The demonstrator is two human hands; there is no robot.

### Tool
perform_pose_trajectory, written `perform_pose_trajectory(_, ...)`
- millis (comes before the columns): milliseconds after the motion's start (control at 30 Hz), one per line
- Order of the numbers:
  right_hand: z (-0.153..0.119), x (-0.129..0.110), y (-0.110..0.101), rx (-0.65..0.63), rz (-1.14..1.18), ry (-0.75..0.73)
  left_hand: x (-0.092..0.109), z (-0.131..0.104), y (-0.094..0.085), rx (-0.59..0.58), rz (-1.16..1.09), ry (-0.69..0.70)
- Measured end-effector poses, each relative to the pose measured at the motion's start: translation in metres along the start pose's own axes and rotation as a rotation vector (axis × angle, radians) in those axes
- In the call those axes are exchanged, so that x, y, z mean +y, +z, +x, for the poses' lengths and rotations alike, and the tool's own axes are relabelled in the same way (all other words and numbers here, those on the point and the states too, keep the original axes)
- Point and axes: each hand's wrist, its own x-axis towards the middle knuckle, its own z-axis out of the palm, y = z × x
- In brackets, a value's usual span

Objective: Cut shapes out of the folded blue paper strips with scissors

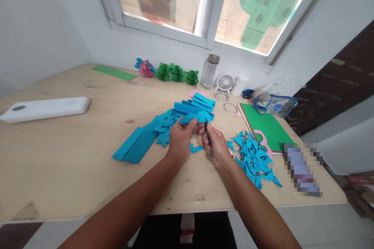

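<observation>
My left hand (pixel 181 140) pinches a curved blue paper piece (pixel 202 116) near the middle of the wooden table (pixel 102 186). Close beside it on the right, my right hand (pixel 216 144) is closed around dark-handled scissors (pixel 208 134), whose blades meet the paper. Folded blue paper strips (pixel 136 142) lie to the left of my hands, and more blue strips (pixel 201 103) are stacked just behind them. Right of my right hand is a loose pile of blue paper scraps (pixel 254 157). A small curved blue scrap (pixel 196 148) rests between my wrists.
Green sheets (pixel 265 124), a pink cutout (pixel 262 140) and a blurred-out object (pixel 302 169) lie at right. Behind stand a glass bottle (pixel 209 73), a small fan (pixel 225 82), a clear pouch (pixel 277 105) and green paper decorations (pixel 177 73). A white device (pixel 49 108) lies left.
</observation>
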Motion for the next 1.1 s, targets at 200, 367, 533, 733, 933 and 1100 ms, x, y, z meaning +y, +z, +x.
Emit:
perform_pose_trajectory(200,0.0006,0.0,-0.0007,0.003,-0.024,0.003,0.0041,-0.0022,0.0011,-0.035,-0.032,-0.035)
perform_pose_trajectory(367,0.0004,-0.0007,-0.0006,0.009,-0.038,-0.002,0.0056,-0.0031,0.0014,-0.036,-0.048,-0.066)
perform_pose_trajectory(533,-0.0004,-0.0012,0.0008,0.016,-0.046,-0.002,0.0071,-0.0052,0.0022,-0.041,-0.013,-0.08)
perform_pose_trajectory(733,-0.0014,-0.0005,0.0027,0.039,-0.1,-0.01,0.0098,-0.0088,0.0046,-0.033,0.072,-0.095)
perform_pose_trajectory(933,-0.0014,0.0001,0.0043,0.051,-0.101,-0.016,0.0087,-0.0069,0.0005,-0.068,0.124,-0.095)
perform_pose_trajectory(1100,-0.0021,0.0004,0.0045,0.028,-0.109,-0.018,0.0064,-0.0049,-0.0031,-0.115,0.16,-0.127)
